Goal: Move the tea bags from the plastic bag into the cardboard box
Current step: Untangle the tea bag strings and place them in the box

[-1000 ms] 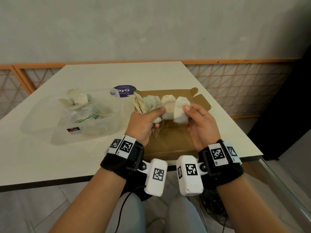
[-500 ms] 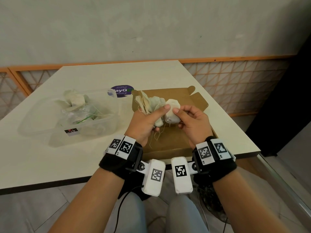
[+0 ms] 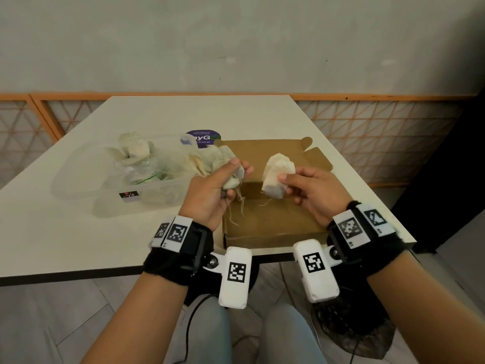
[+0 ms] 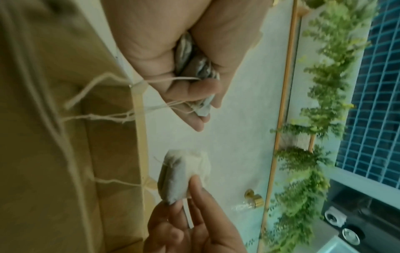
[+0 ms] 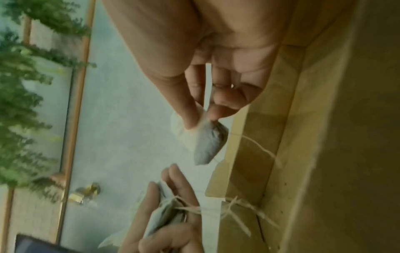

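My left hand [image 3: 223, 179] grips a bunch of pale tea bags [image 3: 212, 160] at the left edge of the open brown cardboard box [image 3: 273, 219], with their strings dangling over it. In the left wrist view the bunch of tea bags [image 4: 192, 58] sits in my curled fingers. My right hand [image 3: 288, 183] pinches a single tea bag [image 3: 277, 174] above the middle of the box; thumb and fingers hold that tea bag [image 5: 205, 145] by its top. The crumpled plastic bag [image 3: 139, 169] with more tea bags [image 3: 136, 151] lies in a clear container to the left.
The clear plastic container [image 3: 78, 179] stands on the cream table [image 3: 52, 232] left of the box. A purple round sticker [image 3: 203, 137] lies behind the box. The table's front edge runs just behind my wrists; an orange lattice railing [image 3: 380, 137] lines the far side.
My hands were together on the bunch; now the right hand has pulled one tea bag away to the right, over the box. The left hand still holds the rest.
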`<state>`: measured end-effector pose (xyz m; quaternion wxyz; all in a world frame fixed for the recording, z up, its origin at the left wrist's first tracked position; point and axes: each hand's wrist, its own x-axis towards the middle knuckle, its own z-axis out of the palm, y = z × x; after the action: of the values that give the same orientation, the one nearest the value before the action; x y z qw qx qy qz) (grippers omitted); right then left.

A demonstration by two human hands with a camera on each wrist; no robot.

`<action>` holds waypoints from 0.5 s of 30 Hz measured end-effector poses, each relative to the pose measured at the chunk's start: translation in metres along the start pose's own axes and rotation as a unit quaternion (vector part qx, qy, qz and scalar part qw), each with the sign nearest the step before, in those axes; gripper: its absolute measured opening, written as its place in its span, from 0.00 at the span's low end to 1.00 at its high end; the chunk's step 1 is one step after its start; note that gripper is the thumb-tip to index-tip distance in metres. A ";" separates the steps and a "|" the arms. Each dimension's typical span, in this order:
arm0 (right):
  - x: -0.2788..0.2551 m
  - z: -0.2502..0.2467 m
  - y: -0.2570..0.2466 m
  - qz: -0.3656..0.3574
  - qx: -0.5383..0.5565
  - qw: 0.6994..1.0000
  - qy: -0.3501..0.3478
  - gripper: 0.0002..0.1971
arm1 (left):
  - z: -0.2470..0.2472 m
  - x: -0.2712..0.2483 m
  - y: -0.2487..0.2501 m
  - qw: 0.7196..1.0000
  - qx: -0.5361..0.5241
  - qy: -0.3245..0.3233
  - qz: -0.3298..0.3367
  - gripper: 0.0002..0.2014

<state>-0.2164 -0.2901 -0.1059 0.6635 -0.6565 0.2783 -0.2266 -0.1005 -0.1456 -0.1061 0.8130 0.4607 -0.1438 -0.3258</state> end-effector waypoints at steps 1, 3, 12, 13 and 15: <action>0.000 0.000 -0.005 0.004 -0.028 1.000 -0.012 0.01 | -0.007 -0.002 0.002 1.000 -0.021 0.004 -0.002 0.03; 0.001 0.002 -0.015 0.011 -0.085 0.995 -0.047 0.01 | -0.020 -0.006 0.002 0.999 -0.051 0.008 -0.013 0.04; 0.020 0.036 -0.050 0.107 -0.271 0.931 -0.222 0.03 | -0.041 -0.007 -0.012 0.990 -0.111 0.024 -0.088 0.10; 0.024 0.040 -0.049 0.118 -0.284 0.924 -0.228 0.03 | -0.041 -0.006 -0.013 0.991 -0.089 0.025 -0.095 0.10; 0.032 0.046 -0.046 0.132 -0.312 0.911 -0.233 0.06 | -0.042 -0.005 -0.016 0.993 -0.043 0.032 -0.110 0.08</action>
<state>-0.1589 -0.2789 -0.0629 0.4944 -0.8217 0.2565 0.1209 -0.0878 -0.1204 -0.1418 0.7953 0.4486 -0.0524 -0.4044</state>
